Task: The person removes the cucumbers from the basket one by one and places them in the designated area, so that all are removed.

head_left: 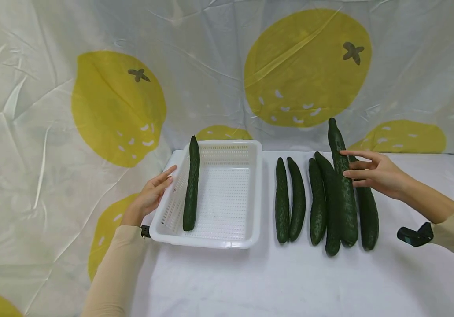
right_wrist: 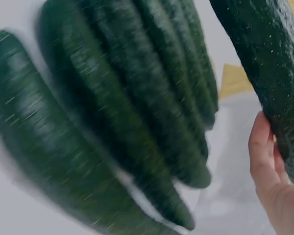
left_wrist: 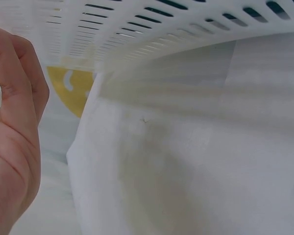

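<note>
My right hand (head_left: 377,174) holds a long dark green cucumber (head_left: 345,207) by its fingertips, raised above the others. The right wrist view shows that cucumber (right_wrist: 264,54) at the upper right, with the fingers (right_wrist: 262,156) against its side and part of the grip hidden. Several more cucumbers (head_left: 282,202) lie side by side on the table. My left hand (head_left: 147,198) is at the left side of a white plastic basket (head_left: 255,198), fingers extended near its rim; contact is unclear. One cucumber (head_left: 191,189) rests in the basket's left part, its far end leaning on the rim.
A white cloth covers the table (head_left: 290,281). Behind it hangs a pale curtain (head_left: 207,66) printed with yellow lemons. The basket stands left of the row of cucumbers, with a strip of white cloth between them.
</note>
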A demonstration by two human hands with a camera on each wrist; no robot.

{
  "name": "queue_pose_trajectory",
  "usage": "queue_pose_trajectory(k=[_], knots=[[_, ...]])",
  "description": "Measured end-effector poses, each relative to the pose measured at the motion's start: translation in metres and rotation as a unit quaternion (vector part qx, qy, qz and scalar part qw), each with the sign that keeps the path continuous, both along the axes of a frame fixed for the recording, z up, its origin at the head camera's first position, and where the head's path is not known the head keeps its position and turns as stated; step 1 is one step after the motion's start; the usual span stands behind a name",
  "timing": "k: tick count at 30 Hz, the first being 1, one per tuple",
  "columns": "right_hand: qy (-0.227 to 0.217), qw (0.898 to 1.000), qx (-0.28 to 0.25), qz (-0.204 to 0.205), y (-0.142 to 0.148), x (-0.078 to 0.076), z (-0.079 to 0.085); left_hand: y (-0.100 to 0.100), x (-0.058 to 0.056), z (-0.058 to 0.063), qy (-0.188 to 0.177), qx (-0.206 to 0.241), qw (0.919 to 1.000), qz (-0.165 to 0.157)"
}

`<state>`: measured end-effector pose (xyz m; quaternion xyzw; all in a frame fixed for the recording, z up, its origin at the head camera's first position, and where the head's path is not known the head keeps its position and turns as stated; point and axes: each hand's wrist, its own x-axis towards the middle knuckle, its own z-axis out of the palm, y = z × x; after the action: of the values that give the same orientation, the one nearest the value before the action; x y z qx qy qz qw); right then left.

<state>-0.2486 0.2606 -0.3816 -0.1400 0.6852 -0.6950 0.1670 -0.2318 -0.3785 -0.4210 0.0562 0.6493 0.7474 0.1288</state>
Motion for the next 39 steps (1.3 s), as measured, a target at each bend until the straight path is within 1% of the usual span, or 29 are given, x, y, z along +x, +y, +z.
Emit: queue_pose_trajectory(k=[3,5,12,16,19,22,26,31,36,39], knots=[[0.011,1.000,0.026,-0.002,0.011,0.003,-0.005,0.000,0.000,0.000,0.001,-0.003,1.0000,0.002],[0.014,0.999,0.030,-0.001,0.018,0.004,-0.009,0.000,-0.001,0.000,0.001,0.000,1.0000,0.002],[0.002,1.000,0.005,0.004,0.046,0.007,-0.021,-0.001,0.000,-0.003,0.011,0.000,0.9999,0.002],[0.000,1.000,0.011,0.013,0.061,0.007,-0.028,-0.001,0.000,-0.002,0.016,-0.001,0.9999,0.002],[0.007,0.999,0.035,0.017,0.073,0.007,-0.034,0.000,0.001,0.000,0.018,-0.001,0.9998,0.000],[0.010,0.999,0.040,0.022,0.084,0.008,-0.039,0.001,0.002,0.001,0.018,-0.004,0.9998,-0.005],[0.009,0.999,0.040,0.019,0.096,0.007,-0.045,0.001,0.002,0.001,0.017,-0.004,0.9998,-0.007],[0.014,0.996,0.085,-0.003,0.105,0.005,-0.051,-0.001,0.001,-0.001,0.019,-0.011,0.9998,-0.004],[0.016,0.989,0.146,-0.028,0.111,0.004,-0.054,-0.001,-0.001,-0.003,0.020,-0.016,0.9997,-0.003],[0.013,0.985,0.170,-0.037,0.114,0.004,-0.056,-0.001,0.000,-0.003,0.021,-0.018,0.9996,-0.001]])
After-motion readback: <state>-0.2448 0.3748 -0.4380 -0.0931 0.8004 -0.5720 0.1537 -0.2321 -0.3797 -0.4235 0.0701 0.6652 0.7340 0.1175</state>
